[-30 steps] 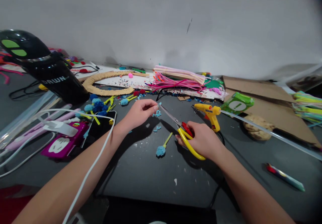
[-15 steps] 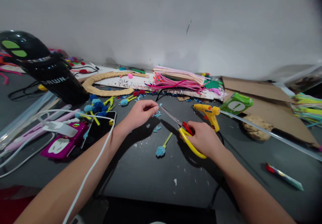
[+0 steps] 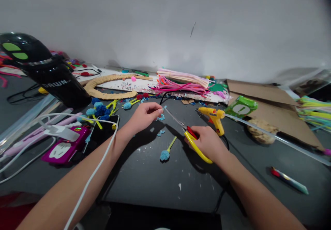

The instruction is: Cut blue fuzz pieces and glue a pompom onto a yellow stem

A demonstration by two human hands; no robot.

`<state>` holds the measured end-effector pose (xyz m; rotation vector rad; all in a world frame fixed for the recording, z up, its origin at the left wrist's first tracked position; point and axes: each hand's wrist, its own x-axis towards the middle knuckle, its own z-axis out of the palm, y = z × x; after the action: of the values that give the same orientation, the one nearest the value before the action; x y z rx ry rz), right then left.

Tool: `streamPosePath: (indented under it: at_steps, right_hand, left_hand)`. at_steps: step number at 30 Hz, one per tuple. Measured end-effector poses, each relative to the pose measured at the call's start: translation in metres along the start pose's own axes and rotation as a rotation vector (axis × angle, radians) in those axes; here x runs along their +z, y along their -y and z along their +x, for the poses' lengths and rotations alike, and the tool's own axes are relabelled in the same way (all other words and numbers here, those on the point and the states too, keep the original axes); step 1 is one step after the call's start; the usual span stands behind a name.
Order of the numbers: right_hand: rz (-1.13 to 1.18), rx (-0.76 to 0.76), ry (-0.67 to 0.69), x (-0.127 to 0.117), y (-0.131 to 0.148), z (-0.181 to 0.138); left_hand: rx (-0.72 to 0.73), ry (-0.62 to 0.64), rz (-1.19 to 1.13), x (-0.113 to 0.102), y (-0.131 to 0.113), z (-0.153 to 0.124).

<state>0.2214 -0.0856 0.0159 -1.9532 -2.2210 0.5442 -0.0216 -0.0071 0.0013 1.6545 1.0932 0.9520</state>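
My right hand [image 3: 207,143] is wrapped round the handles of the scissors [image 3: 193,142], which are yellow and red. Their thin blades point up and left, and the tips reach my left hand [image 3: 148,116]. Thumb and forefinger of the left hand are pinched on a small light blue piece [image 3: 165,107], partly hidden by the fingers. Below the pinch, several light blue scraps [image 3: 161,132] lie on the grey table. A light blue pompom flower [image 3: 164,155] with a yellow-green stem lies between my forearms.
A yellow glue gun [image 3: 214,116] lies beyond my right hand, by a green packet [image 3: 242,106]. Pink pipe cleaners [image 3: 181,85] are bundled at the back. At left stand a black bottle [image 3: 59,81] and a purple power bank [image 3: 66,145]; a white cable [image 3: 94,175] crosses my left forearm.
The view has shifted very slightly. Both hands and the scissors keep nearly the same place, with the blades perhaps a little more closed.
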Motion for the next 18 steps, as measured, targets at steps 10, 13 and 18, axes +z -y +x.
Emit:
streamPosePath:
  at_steps: [10,13,18]
  right_hand:
    - [0.01,0.041,-0.073,0.002,-0.004,0.005]
    - [0.023,0.061,-0.128,0.002,-0.012,0.008]
    - [0.104,0.025,-0.173,0.001,-0.022,0.007]
  left_hand:
    - [0.009,-0.026,0.006,-0.002,-0.001,0.0]
    - [-0.014,-0.043,-0.005,-0.003,0.0,0.0]
    - [-0.01,-0.022,-0.01,-0.004,0.0,0.0]
